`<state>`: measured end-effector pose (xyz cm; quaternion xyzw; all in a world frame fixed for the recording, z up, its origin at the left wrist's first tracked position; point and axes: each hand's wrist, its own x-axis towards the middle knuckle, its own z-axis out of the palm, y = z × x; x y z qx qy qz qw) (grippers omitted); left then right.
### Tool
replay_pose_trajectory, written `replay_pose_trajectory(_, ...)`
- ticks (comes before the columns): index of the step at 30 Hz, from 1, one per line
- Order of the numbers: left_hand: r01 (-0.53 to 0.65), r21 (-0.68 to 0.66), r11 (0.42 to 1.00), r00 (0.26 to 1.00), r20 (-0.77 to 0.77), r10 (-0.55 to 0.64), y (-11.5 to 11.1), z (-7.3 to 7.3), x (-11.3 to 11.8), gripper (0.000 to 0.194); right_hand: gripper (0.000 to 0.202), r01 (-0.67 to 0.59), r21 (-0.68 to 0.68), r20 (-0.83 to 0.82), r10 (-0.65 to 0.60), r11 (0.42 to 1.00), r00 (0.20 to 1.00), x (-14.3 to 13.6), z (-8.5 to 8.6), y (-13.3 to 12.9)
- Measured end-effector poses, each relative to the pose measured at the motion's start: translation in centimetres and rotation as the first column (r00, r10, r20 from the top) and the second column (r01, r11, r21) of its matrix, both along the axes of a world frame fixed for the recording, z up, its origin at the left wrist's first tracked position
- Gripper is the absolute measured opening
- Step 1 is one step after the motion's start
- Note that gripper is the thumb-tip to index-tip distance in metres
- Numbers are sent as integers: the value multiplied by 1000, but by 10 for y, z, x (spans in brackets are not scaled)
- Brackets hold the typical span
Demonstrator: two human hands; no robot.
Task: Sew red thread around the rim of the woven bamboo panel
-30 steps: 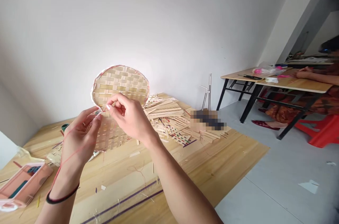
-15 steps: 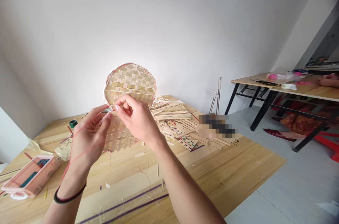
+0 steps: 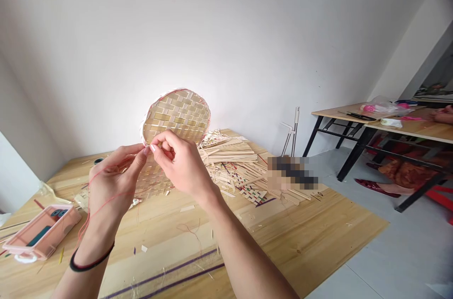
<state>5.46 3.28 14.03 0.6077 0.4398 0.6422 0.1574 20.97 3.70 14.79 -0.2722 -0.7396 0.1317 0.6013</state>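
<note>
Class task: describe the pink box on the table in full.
The pink box is rectangular and open-topped, with plastic-looking walls and a curved white handle. It stands upright at the left of the wooden table. Inside lie a flat teal block and two dark round items. Neither the left hand nor the right hand touches it.

The left hand (image 3: 115,183) and right hand (image 3: 182,164) meet, fingers pinched, at the lower edge of a round woven panel (image 3: 179,112) trimmed in white and red. Red thread (image 3: 111,200) crosses the left hand and wrist. Behind, strips (image 3: 231,150) lie heaped on the counter (image 3: 283,237). A pink basket (image 3: 44,242) sits at the left; at the right, another person's hand (image 3: 444,114) rests over a second table (image 3: 424,131).
</note>
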Motion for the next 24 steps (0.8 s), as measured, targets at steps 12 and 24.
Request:
replay_pose_trajectory(12,33,57,998,999,36,-36,-2,3,0,20,11,32,10,2,-32,999,999,-7,-3,1)
replay_pose_trajectory(24,-3,97,995,1000,7,2,0,0,-2,14,10,30,13,-1,-30,999,1000,-9,-3,-1)
